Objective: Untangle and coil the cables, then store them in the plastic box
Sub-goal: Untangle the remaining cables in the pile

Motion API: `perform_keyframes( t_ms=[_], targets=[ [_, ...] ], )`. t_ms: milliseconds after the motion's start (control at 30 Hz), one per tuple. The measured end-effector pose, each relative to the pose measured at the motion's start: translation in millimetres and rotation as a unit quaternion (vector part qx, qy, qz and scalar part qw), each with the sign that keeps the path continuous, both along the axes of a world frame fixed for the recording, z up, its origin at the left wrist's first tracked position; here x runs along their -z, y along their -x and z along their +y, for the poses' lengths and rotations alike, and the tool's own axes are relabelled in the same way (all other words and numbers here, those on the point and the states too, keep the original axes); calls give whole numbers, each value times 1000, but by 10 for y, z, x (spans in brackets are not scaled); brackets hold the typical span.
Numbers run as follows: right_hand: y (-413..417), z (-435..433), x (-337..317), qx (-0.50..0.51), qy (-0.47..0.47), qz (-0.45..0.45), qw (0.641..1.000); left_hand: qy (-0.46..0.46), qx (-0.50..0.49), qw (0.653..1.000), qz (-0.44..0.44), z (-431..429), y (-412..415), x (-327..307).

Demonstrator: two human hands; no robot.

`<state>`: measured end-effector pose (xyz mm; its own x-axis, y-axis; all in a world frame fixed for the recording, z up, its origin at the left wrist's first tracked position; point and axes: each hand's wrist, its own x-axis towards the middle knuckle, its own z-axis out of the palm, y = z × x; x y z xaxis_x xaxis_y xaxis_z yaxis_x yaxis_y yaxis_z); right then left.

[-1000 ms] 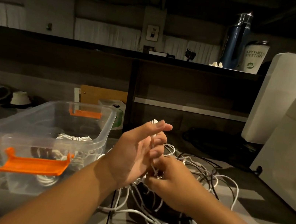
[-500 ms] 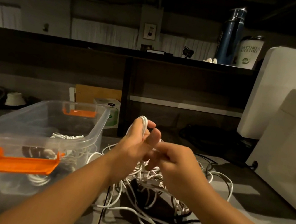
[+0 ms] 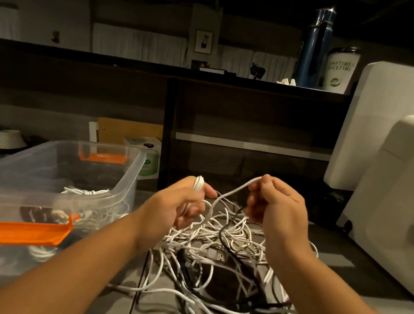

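A loose tangle of white cables (image 3: 214, 242), with a few black cables (image 3: 186, 269) threaded through it, lies heaped on the table just right of the plastic box (image 3: 131, 172). A single white cable (image 3: 236, 188) rises out of the heap, wound in a couple of turns over the fingers of the left hand (image 3: 176, 206), and runs in a slack arc to the right hand (image 3: 279, 209), which pinches it. The box is clear with orange clasps at both ends; it stands upright and open, with coiled cables (image 3: 86, 190) on its floor.

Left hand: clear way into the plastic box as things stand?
Probably yes: the plastic box is open-topped right beside the left hand, nothing between. But the white cable it grips runs to the right hand and the tangle.
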<state>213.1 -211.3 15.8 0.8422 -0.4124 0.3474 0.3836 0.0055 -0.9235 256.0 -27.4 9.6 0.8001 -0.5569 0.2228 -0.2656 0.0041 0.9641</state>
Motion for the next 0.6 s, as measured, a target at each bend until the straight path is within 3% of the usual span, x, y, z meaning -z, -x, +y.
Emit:
perform_keyframes(
  t_ms=[100, 200, 267, 333, 500, 533, 600],
  targets=[
    [-47, -72, 27, 23, -43, 63, 997, 4, -26, 1000, -15, -17, 31, -14],
    [-87, -91, 46, 48, -8, 85, 995, 43, -61, 997, -20, -43, 47, -41],
    [-109, -83, 74, 69, 96, 101, 988, 96, -82, 992, -5, -42, 61, -78],
    [-133, -65, 127, 91, 244, 133, 956, 154, -97, 983, 18, -23, 63, -120],
    [-100, 81, 179, 131, 526, 153, 826, 177, -122, 977, -7, -31, 65, -169],
    [-85, 107, 155, 137, 530, 113, 829, 172, -130, 976, -10, -41, 61, -146],
    [-16, 158, 120, 111, 470, 5, 876, 164, -140, 976, -17, -69, 55, -114]
  ],
)
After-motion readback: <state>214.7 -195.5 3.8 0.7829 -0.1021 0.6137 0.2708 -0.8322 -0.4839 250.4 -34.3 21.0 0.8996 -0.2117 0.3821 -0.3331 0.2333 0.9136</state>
